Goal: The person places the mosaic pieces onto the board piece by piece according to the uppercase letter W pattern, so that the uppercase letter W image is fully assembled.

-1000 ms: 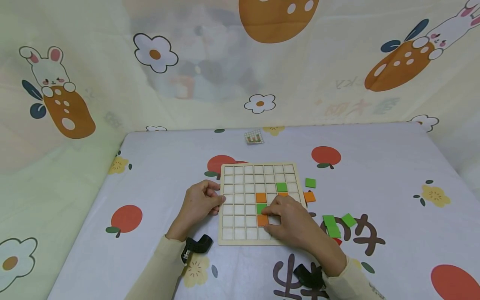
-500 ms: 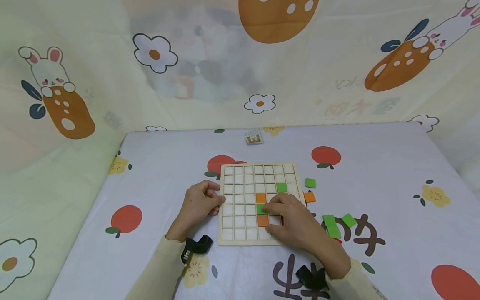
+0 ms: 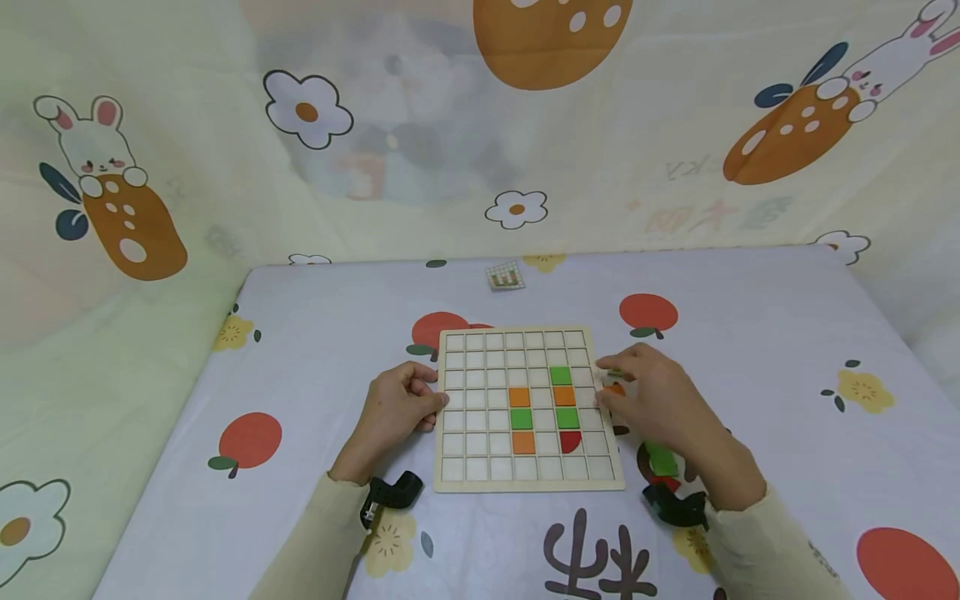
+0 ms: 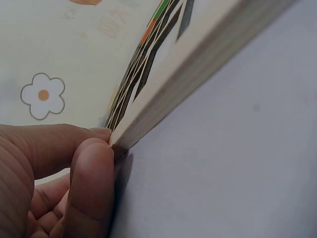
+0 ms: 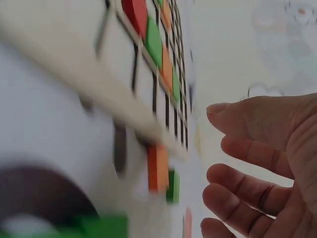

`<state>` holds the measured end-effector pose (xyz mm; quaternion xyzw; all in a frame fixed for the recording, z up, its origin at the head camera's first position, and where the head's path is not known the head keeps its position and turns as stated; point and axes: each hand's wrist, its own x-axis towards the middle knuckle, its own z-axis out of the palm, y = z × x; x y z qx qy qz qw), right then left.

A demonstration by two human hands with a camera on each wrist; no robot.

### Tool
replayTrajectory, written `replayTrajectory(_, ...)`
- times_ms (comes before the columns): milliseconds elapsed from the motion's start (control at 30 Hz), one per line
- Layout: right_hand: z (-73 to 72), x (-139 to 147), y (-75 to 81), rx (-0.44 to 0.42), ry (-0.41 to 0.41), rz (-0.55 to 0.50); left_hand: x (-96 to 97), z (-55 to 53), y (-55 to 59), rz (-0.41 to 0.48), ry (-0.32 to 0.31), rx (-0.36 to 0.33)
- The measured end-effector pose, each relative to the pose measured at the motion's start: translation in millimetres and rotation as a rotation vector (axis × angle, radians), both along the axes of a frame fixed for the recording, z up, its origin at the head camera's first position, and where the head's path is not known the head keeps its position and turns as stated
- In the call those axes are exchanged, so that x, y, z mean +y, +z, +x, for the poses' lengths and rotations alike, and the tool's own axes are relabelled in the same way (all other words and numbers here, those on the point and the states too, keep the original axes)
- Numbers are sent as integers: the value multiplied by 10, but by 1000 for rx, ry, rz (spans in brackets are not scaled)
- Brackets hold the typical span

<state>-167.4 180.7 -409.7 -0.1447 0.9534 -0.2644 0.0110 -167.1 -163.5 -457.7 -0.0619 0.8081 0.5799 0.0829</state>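
A square wooden grid board (image 3: 529, 487) lies on the table. My left hand (image 3: 401, 404) pinches its left edge between thumb and fingertip, as the left wrist view shows close up. Set in its cells are one column of orange (image 3: 519, 397), green (image 3: 521, 419) and orange tiles, and another of green, orange and green tiles with a red rounded tile (image 3: 570, 442) at its near end. My right hand (image 3: 660, 400) hovers just off the right edge, thumb and fingers apart and holding nothing. Near it lie a loose orange tile (image 5: 158, 168) and a green tile (image 5: 173, 186).
More loose green tiles (image 3: 662, 458) and a red piece (image 3: 666, 482) lie right of the board, partly hidden by my right wrist. A small card with a grid pattern (image 3: 506, 276) lies at the table's far side. A patterned cloth (image 3: 420, 225) hangs behind.
My right hand has left the board and moved right and away, toward the loose tiles. The red rounded tile and the green one beyond it now show in the grid. My left hand stays put.
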Motion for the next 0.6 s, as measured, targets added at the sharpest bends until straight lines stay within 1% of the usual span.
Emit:
replayTrajectory(100,-125,124,0,-32,-33,10,-1,4,4,-2,-2,1)
replayTrajectory(267,-297,218,-51,-81,-38,47,-5,9,4,-7,-1,2)
replayTrajectory(467,-406,240,-133,-145,-62,63,-4,5,-8,-1,-3,-3)
replayTrajectory(600,-439,248,-157,-170,-75,58,6,5,-2,-4,-1,-1)
